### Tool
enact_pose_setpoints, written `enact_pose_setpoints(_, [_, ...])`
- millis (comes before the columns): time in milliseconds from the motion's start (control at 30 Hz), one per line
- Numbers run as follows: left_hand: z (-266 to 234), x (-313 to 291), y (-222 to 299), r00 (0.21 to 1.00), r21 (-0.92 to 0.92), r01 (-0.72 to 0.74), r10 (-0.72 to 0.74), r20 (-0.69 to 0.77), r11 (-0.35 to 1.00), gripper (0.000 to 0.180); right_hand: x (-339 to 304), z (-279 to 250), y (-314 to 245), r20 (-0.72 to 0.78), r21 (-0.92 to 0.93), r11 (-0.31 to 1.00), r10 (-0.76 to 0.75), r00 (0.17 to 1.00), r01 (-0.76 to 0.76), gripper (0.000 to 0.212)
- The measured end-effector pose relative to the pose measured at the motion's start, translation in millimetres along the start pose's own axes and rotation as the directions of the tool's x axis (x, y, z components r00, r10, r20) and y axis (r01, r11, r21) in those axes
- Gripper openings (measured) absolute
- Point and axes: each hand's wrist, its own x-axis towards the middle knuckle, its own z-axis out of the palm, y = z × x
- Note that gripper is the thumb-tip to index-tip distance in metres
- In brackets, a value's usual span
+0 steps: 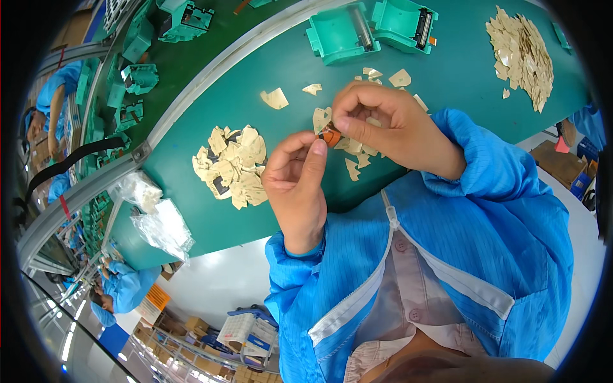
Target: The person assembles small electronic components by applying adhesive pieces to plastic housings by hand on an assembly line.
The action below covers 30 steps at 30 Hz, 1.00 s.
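Left hand (297,185) and right hand (389,118), grips pinched on orange-black piece (331,136) | slack fingertips could drop it | landing: cream scraps (352,170), table (281,70), near edge!

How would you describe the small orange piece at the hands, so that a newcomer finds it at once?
On the green table, find the left hand and right hand, close together beside the left cream pile. Between them is the small orange piece. Its orange colour sets it apart from the cream scraps nearby.
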Motion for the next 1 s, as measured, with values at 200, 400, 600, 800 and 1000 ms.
enact_pose_setpoints(200, [-4,0,1,0.995,0.094,-0.086,0.090,-0.034,0.992,0.014,3,-11,-10,-0.106,-0.102,0.989,-0.119,0.987,0.108,0.011])
enact_pose_setpoints(400, [3,6,0,0.989,0.344,-0.133,0.148,-0.018,0.930,0.015,7,-6,-23,0.220,-0.697,0.483,-0.559,0.799,0.530,0.014])
enact_pose_setpoints(600, [8,6,4,0.960,0.557,-0.268,0.269,0.082,0.786,0.016,9,-5,-17,0.352,-0.735,0.374,-0.504,0.789,0.566,0.026])
enact_pose_setpoints(800, [4,8,5,0.915,0.706,-0.384,0.350,0.202,0.596,0.015,10,0,-10,0.411,-0.800,0.158,-0.558,0.721,0.579,0.025])
enact_pose_setpoints(1000, [3,9,4,0.933,0.687,-0.340,0.323,0.160,0.642,0.015,16,-1,-3,0.177,-0.683,0.579,-0.461,0.870,0.446,0.017])
